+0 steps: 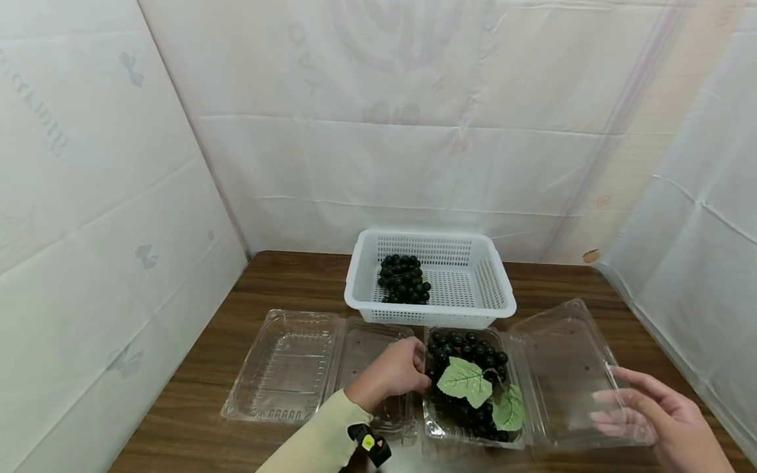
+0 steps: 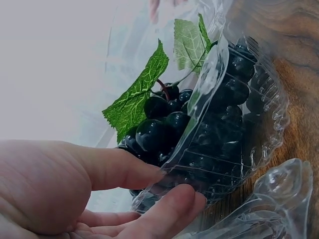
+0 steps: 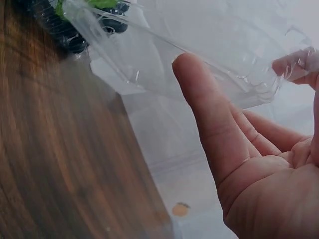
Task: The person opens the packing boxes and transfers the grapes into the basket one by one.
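Note:
A clear plastic clamshell box [image 1: 434, 427] holds a bunch of dark grapes [image 1: 473, 348] with two pale green leaves [image 1: 465, 381]. My left hand [image 1: 395, 373] pinches the left rim of this box between thumb and fingers; the left wrist view shows the thumb [image 2: 124, 169] at the rim, beside the grapes. The box's hinged lid [image 1: 562, 368] stands raised on the right, tilted outward. Extended fingers of my right hand [image 1: 662, 410] touch the lid's outer side, some showing through the plastic. In the right wrist view the fingers look mostly straight against the lid [image 3: 154, 55].
Behind the boxes stands a white perforated basket [image 1: 432, 316] with another bunch of dark grapes [image 1: 404, 279] at its left. A second clamshell box [image 1: 284, 368] lies unfolded on the left of the brown wooden table [image 1: 201, 394]. White sheets [image 1: 378, 164] enclose the table.

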A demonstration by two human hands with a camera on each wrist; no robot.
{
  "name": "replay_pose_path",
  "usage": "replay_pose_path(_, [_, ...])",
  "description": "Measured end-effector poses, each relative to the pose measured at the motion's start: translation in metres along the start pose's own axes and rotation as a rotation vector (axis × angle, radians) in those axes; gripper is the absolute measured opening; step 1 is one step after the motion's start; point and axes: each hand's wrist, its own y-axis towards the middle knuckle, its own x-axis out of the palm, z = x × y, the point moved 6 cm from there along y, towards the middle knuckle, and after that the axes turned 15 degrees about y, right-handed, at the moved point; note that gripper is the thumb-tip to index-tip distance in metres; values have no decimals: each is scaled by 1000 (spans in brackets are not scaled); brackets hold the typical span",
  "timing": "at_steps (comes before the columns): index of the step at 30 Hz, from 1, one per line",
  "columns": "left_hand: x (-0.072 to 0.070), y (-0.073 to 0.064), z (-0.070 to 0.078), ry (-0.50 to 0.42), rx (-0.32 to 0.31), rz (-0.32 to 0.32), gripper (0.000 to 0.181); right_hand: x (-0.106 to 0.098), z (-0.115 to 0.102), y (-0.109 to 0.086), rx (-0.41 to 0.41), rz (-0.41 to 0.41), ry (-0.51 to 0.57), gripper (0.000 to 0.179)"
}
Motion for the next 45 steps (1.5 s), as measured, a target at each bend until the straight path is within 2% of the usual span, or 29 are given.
replay_pose_path(3, [0, 2, -2, 8, -3, 1, 54, -9, 4, 0, 30, 30, 50, 55])
replay_pose_path(5, [0, 3, -2, 17, -4, 9, 54, -18, 8, -1, 71, 110, 19, 52])
replay_pose_path(7, [-1, 3, -3, 20, -5, 15, 55, -29, 11, -4, 146, 256, -141, 42])
replay_pose_path(10, [-1, 4, -4, 10, -12, 18, 56, -44, 14, -8, 316, 443, -353, 25])
replay_pose_path(12, [-1, 3, -4, -1, -17, 14, 56, -50, 16, -9, 427, 497, -513, 35])
replay_pose_path(14, [-1, 3, -5, -9, -22, 11, 56, -54, 17, -7, 487, 496, -601, 55])
replay_pose_path(16, [-1, 3, -5, -15, -24, 9, 56, -56, 17, -5, 528, 492, -698, 68])
replay_pose_path(18, [-1, 2, -5, -16, -25, 10, 56, -58, 17, -2, 546, 469, -780, 67])
replay_pose_path(22, [-1, 2, -6, -21, -32, 10, 57, -58, 19, 2, 543, 430, -850, 58])
replay_pose_path(27, [-1, 3, -7, -27, -34, 16, 56, -60, 24, 7, 523, 420, -807, 48])
replay_pose_path(31, [-1, 3, -7, -26, -35, 21, 56, -62, 29, 12, 540, 398, -766, 44])
replay_pose_path(38, [-2, 3, -7, -23, -30, 22, 57, -62, 38, 20, 575, 364, -799, 41])
replay_pose_path(45, [-2, 4, -8, -22, -27, 18, 57, -59, 43, 24, 548, 351, -846, 49])
